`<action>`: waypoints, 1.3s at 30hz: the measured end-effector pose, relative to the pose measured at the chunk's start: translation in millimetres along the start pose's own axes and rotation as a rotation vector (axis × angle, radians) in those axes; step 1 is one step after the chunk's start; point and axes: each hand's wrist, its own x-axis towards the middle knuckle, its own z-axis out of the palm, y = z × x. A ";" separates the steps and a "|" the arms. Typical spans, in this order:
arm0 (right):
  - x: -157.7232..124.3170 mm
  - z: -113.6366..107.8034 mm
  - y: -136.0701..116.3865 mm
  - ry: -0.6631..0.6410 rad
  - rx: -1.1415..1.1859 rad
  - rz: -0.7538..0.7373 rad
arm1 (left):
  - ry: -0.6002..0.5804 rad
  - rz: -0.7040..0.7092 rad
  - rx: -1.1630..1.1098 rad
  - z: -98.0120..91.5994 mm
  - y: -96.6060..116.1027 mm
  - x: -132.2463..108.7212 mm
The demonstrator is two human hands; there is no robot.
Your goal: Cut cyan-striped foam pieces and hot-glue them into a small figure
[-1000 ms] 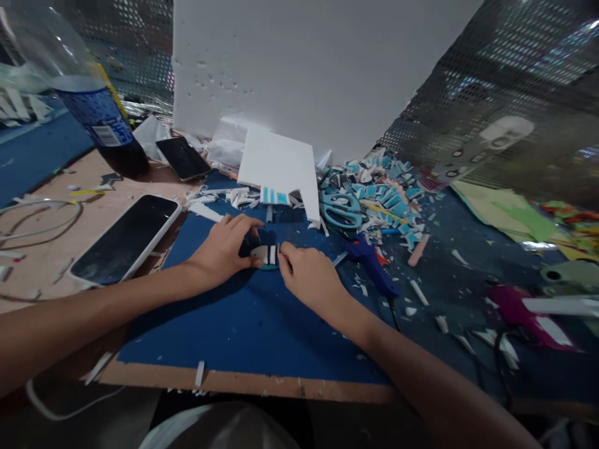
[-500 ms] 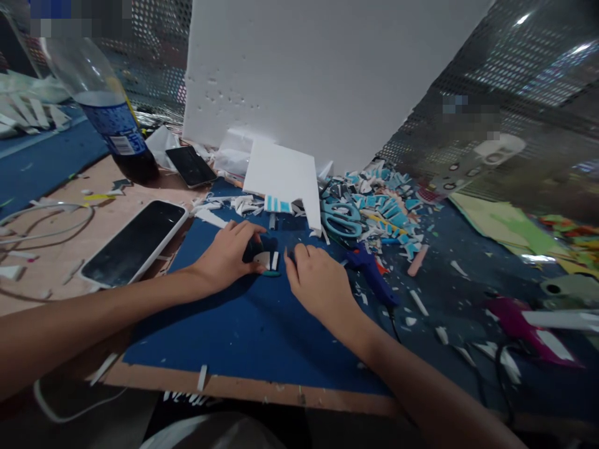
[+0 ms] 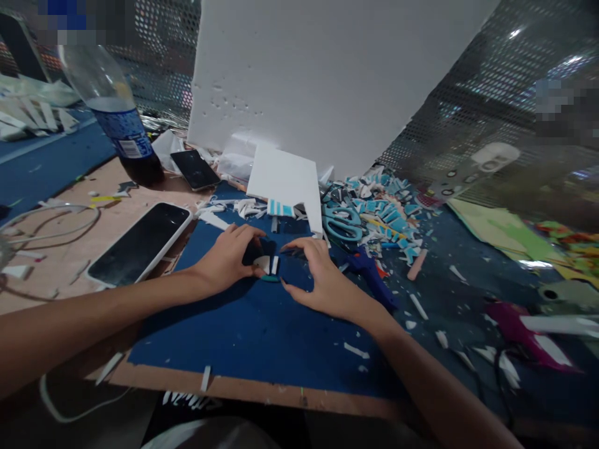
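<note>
Over the blue mat (image 3: 243,330), my left hand (image 3: 229,255) curves with its thumb against a small white foam piece with a teal edge (image 3: 263,264). Part of this piece is hidden by the hand, so how the other fingers grip it is unclear. A short white strip (image 3: 275,265) stands at the piece's right end. Just right of it, my right hand (image 3: 321,274) is open, thumb and fingers spread apart with nothing seen between them. Beyond the hands lies a white foam sheet (image 3: 285,174) with a blue-striped piece (image 3: 281,207) at its near edge.
Light-blue scissors (image 3: 344,224) and a blue glue gun (image 3: 374,277) lie to the right, beside heaped blue-and-white scraps (image 3: 388,202). A magenta tool (image 3: 528,337) is farther right. Leftward are a white-cased phone (image 3: 140,243), a dark phone (image 3: 194,169) and a soda bottle (image 3: 124,134).
My right hand has opened, its thumb and fingers parting from a closed pinch beside the white strip. My left hand stays at the foam piece. The view has shifted slightly.
</note>
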 end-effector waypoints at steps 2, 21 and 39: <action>1.1 1.2 3.0 0.005 0.033 -0.008 | -0.009 -0.009 -0.009 -1.5 -0.1 -0.9; 4.3 6.4 7.3 0.014 0.168 0.061 | -0.133 0.030 -0.112 -11.0 -14.7 -9.4; 9.3 17.4 0.3 0.063 0.262 0.092 | -0.137 -0.030 -0.085 -23.5 -18.2 -13.9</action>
